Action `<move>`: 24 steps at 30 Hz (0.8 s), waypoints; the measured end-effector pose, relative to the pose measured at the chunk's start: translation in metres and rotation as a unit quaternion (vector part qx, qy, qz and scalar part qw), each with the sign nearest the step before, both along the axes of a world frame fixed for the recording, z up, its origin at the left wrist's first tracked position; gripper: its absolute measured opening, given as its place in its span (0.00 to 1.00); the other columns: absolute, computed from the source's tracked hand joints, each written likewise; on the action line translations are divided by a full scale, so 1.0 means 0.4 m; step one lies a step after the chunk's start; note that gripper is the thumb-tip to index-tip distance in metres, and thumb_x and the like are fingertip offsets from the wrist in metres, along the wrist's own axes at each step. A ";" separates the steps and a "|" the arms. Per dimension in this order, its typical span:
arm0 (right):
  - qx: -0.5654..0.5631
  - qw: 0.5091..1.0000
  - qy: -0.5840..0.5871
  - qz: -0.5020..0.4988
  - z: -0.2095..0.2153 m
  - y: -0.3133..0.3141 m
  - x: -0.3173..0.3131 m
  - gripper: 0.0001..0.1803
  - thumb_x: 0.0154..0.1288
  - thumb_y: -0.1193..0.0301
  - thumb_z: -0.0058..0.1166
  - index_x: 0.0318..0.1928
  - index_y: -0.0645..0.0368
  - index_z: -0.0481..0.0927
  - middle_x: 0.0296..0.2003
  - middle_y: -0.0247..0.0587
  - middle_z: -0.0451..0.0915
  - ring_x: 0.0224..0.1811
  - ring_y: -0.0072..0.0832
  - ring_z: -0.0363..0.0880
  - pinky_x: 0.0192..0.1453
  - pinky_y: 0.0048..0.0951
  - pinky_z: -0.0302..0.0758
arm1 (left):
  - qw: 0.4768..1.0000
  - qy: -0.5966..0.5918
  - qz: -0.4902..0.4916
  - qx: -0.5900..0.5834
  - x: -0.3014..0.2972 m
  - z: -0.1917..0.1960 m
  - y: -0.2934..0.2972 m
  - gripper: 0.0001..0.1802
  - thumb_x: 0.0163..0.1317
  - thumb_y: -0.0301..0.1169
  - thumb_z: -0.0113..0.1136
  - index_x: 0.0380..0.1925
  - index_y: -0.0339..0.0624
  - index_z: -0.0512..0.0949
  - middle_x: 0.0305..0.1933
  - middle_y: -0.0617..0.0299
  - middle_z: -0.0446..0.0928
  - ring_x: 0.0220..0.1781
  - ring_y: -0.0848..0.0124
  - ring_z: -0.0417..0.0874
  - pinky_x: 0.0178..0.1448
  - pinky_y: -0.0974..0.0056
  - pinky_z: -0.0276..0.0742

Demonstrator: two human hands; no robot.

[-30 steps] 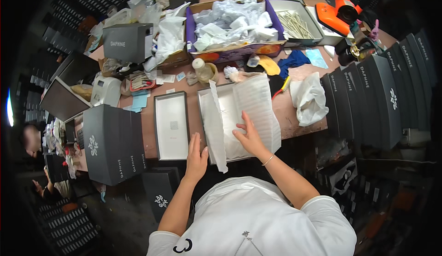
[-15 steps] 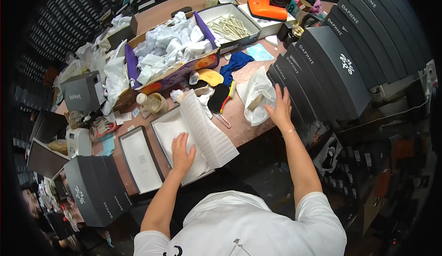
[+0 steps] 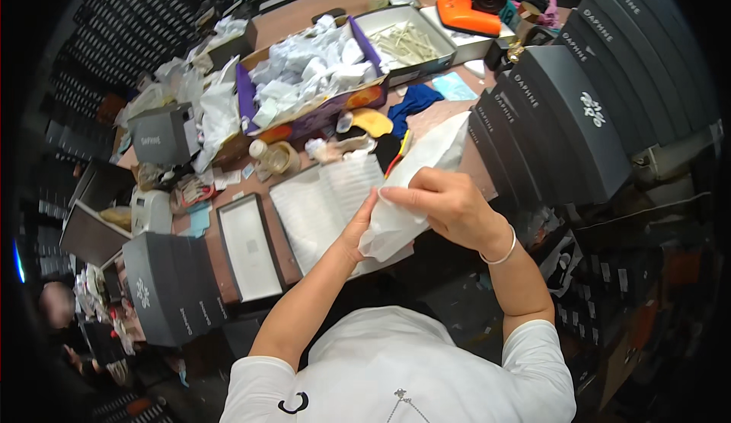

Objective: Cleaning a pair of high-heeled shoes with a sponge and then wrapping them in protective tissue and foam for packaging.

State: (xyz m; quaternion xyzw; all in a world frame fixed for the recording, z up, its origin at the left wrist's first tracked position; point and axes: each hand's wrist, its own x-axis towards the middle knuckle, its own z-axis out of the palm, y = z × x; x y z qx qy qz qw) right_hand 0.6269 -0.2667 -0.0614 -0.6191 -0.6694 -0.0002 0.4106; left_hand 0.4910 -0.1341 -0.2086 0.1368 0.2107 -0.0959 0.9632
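Observation:
My right hand (image 3: pixel 449 208) grips a white fabric bag (image 3: pixel 417 179) and holds it over the table's near edge. My left hand (image 3: pixel 358 229) touches the bag's lower end from the left, fingers under the cloth. Beneath both hands lies an open shoe box lined with white tissue paper (image 3: pixel 324 206). A box lid with a white inside (image 3: pixel 250 246) rests just left of it.
Grey shoe boxes are stacked on the right (image 3: pixel 563 118) and at the lower left (image 3: pixel 164 286). A purple-edged carton of crumpled white paper (image 3: pixel 304 80) stands behind. An orange device (image 3: pixel 476 4), a blue cloth (image 3: pixel 415 102) and a tape roll (image 3: pixel 280 158) lie beyond.
My right hand has brought the white bag from the right side over to the open box. My left hand has left the tissue paper and met the bag.

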 end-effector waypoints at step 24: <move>-0.034 0.960 0.118 0.252 0.097 0.113 -0.250 0.12 0.49 0.74 0.68 0.37 0.55 0.83 0.21 0.32 0.75 0.20 0.27 0.76 0.22 0.27 0.68 | 0.950 -0.140 0.160 0.227 -0.282 0.029 -0.037 0.27 0.74 0.46 0.36 0.65 0.40 0.60 0.62 0.49 0.68 0.61 0.61 0.75 0.60 0.55 0.79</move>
